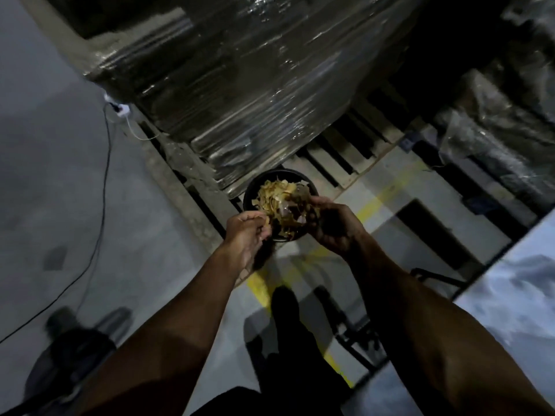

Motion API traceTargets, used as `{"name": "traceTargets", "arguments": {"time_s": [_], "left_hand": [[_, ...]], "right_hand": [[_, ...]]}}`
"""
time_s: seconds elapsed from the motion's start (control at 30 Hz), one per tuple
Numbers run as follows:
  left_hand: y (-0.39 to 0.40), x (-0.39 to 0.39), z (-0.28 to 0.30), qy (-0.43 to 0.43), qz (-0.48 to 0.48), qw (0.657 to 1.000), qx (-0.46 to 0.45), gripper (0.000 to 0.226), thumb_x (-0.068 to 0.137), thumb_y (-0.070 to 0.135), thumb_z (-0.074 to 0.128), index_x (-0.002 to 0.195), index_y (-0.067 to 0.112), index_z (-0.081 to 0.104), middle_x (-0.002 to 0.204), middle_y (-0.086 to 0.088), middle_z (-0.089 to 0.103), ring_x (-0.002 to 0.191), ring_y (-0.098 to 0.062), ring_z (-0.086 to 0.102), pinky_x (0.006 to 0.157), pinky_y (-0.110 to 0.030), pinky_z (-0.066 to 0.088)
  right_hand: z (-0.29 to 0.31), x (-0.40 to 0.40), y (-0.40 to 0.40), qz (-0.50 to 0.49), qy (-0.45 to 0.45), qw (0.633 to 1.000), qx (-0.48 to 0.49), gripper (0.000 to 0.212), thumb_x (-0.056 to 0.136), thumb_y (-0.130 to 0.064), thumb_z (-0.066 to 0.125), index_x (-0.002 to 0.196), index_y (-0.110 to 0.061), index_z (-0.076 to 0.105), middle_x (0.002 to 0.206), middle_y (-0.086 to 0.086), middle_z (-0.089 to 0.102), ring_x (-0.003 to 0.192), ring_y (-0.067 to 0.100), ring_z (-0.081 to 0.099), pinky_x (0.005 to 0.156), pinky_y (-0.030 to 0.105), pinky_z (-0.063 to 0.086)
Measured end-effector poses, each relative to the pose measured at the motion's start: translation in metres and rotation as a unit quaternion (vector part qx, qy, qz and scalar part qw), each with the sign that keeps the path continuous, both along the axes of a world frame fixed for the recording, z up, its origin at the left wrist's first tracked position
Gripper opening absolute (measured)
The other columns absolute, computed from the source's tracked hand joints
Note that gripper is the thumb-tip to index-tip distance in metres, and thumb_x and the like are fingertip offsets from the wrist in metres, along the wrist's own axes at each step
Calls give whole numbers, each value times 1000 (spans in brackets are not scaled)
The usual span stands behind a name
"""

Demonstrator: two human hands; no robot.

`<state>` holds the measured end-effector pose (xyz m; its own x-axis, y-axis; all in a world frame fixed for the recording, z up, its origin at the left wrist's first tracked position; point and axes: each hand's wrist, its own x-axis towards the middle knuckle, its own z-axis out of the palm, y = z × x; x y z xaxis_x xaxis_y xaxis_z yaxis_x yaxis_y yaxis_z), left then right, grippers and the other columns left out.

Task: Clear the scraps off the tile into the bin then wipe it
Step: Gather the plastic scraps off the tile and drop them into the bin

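You are dropping scraps (286, 210) into the bin (250, 190), both hands (250, 232) (332, 225) loosely curled around them; next you are wiping the tile (516, 295).

Dim concrete floor (54, 181), seemingly wrapped pallets (240, 85)

Tan, curly scraps (277, 195) heaped in the round black bin (251, 192) on the floor.
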<state>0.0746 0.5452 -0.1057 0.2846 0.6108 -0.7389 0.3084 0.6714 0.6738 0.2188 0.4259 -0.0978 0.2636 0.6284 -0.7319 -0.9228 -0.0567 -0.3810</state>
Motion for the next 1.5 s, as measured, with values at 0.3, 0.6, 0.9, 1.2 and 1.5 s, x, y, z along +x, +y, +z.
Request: {"name": "traceTargets", "arguments": {"time_s": [0.3,0.6,0.9,1.2,1.5], "left_hand": [[52,50,-80,43,43,995,-82,11,97,0,50,105,4,57,85,-11,58,74,-19,59,53,-17,54],[75,74,-125,85,56,987,-126,17,99,3,46,111,0,57,95,-17,60,75,-21,58,67,-27,52],[83,93,-115,22,25,979,-200,67,101,53,25,152,9,24,158,-11,26,146,-26,24,119,-38,16],[64,56,-71,21,-5,990,-141,48,101,41,38,137,11,49,137,-8,54,119,-24,52,94,-34,40],[8,13,33,-60,-64,994,-69,38,101,29,43,132,8,51,120,-6,63,103,-20,61,85,-32,45]], "right_hand": [[-97,35,56,33,51,994,-95,12,79,-18,47,76,-10,56,68,8,54,51,16,46,43,18,34],[-146,41,94,2,77,990,-118,33,101,-36,37,96,-13,61,79,9,54,77,18,50,70,26,46],[-131,43,114,8,74,988,-136,81,96,-66,11,146,-8,39,145,18,44,133,37,42,102,47,35],[-88,19,69,-47,28,989,-136,77,98,-64,12,140,-11,49,141,16,51,130,30,47,93,39,45],[27,-35,8,-79,-102,987,-101,66,102,-57,13,121,-11,55,102,6,64,94,20,60,75,32,46]]}}
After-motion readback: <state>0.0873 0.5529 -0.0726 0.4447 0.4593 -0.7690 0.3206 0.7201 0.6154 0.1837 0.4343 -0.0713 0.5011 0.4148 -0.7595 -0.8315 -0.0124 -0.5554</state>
